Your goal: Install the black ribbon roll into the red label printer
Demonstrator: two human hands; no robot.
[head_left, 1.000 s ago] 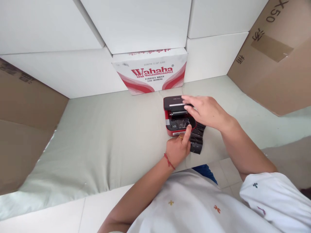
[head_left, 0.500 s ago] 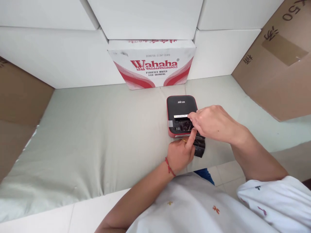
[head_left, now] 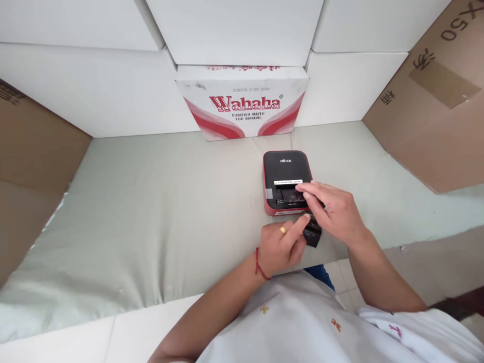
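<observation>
Head view: the printer (head_left: 287, 169) sits on the grey cloth (head_left: 159, 212), long axis twelve to six, mouth facing six. The right hand (head_left: 336, 212) pinches the black strip (head_left: 313, 236) trailing towards five. The left hand (head_left: 282, 247), loosely fisted with the index finger out, presses on it.

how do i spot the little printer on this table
Find the white box printed with red Wahaha lettering at the back of the pale green cloth. Just in front of it, slightly right, lies the printer. It is the only black-topped, red-sided device there, with the right hand at its near end.
</observation>
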